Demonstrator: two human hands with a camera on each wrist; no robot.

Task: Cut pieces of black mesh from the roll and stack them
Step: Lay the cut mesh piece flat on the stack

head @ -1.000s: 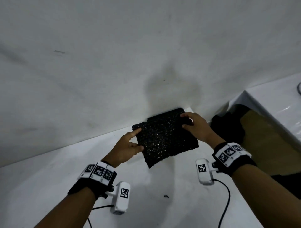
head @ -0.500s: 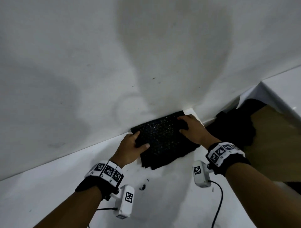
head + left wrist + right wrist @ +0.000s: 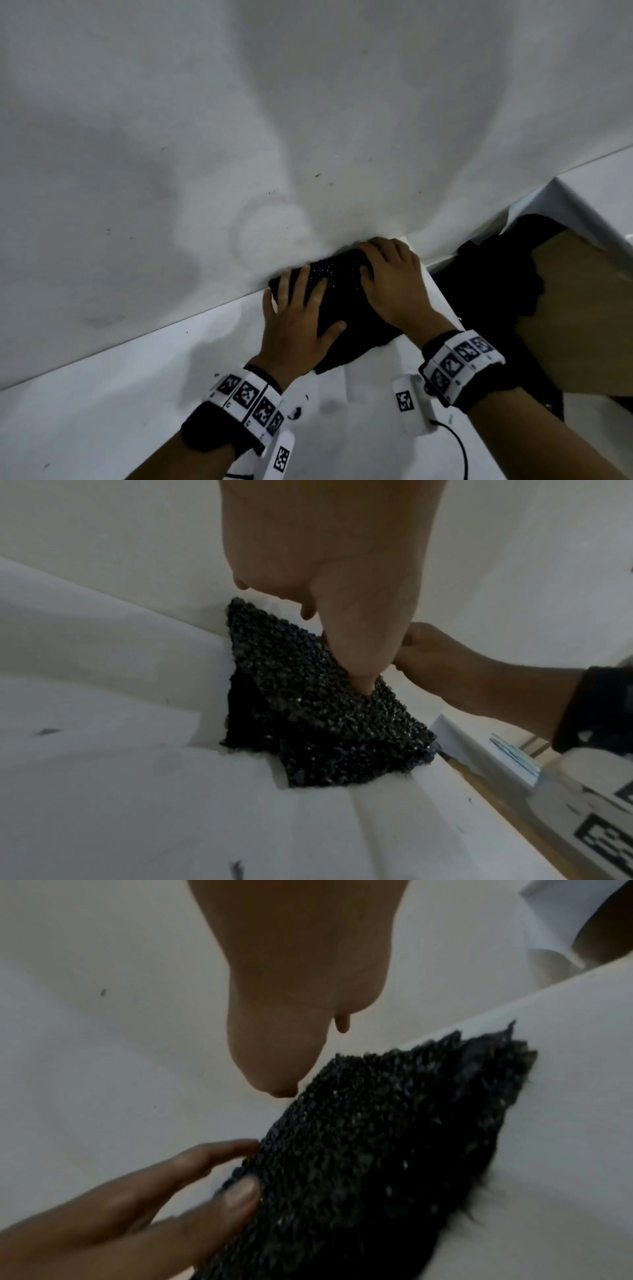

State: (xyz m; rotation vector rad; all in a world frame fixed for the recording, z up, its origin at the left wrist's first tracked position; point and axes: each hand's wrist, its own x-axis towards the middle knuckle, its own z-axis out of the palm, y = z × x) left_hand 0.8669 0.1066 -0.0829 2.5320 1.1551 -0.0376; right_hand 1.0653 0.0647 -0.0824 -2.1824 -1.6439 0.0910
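A stack of black mesh pieces lies on the white table, pushed against the wall at the table's far edge. My left hand lies flat on the stack's left side with fingers spread. My right hand rests flat on its right side, fingers reaching the far edge. In the left wrist view the thumb presses into the mesh, and the top piece sits slightly askew over those below. The right wrist view shows the mesh with the left hand's fingers on its edge.
A heap of black mesh fills the gap to the right, over a brown board. Another white surface stands beyond it. Small black scraps lie near my left wrist. A cable trails from the right wrist camera.
The mesh piece, held by its edges above the table, has been laid down against the wall. Both hands have moved from gripping its edges to lying flat on top.
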